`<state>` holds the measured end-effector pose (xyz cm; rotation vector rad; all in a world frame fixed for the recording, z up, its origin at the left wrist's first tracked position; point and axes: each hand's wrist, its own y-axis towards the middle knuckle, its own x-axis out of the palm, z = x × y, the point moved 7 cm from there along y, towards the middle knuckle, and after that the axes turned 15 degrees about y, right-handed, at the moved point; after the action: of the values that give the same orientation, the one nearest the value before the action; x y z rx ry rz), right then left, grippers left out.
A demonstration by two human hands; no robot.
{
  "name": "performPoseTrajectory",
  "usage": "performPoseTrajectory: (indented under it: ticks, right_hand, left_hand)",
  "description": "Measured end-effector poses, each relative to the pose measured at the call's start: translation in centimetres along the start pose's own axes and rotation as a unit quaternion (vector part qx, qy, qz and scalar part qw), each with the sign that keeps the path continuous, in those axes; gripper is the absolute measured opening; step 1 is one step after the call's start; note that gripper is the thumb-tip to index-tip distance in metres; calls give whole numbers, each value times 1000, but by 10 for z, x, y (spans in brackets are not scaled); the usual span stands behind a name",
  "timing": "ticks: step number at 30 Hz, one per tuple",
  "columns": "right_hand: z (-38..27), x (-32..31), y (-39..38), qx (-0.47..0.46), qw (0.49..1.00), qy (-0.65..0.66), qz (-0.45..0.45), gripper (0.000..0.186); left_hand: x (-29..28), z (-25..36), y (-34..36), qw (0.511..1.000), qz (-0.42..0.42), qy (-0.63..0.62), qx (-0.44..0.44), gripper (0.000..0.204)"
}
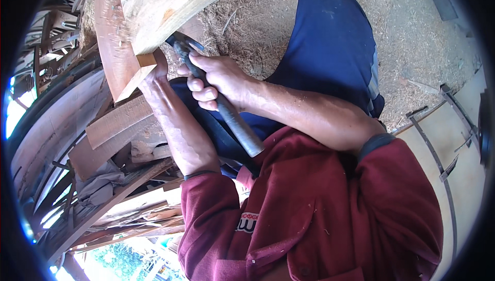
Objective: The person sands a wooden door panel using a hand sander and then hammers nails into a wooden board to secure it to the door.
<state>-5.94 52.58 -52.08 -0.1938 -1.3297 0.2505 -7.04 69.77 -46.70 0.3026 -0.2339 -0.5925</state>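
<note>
My right hand (224, 77) is wrapped around the dark handle of a claw hammer (238, 126). The hammer head points up and left, close beside the underside of a thick, pale wooden beam (175, 3). A reddish plank (110, 39) meets that beam at a corner. Under this corner is my left hand (160, 67); its fingers are hidden behind the wood, so I cannot see whether they grip it.
Wooden boards (121, 121) and scraps are stacked at the left. Sawdust (263, 28) covers the ground ahead. At the right, clamp-like metal bars (430, 142) lie on a pale panel (469, 178). My bent knee (335, 28) in blue trousers is beyond my right forearm.
</note>
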Motion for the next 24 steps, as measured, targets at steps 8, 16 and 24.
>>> performPoseTrajectory:
  ticks: [8, 16, 24]
  right_hand:
    - [1, -2, 1, 22, 997, -73, 2, 39]
    - [-25, -29, 8, -141, 959, 75, 232, 34]
    - [-46, -23, 49, -189, 958, 133, 168, 34]
  left_hand:
    - [-6, 0, -2, 1000, 3, -9, -4, 51]
    - [4, -5, 25, 999, -38, 3, 0, 51]
    - [33, -22, -3, 980, -105, 92, -142, 49]
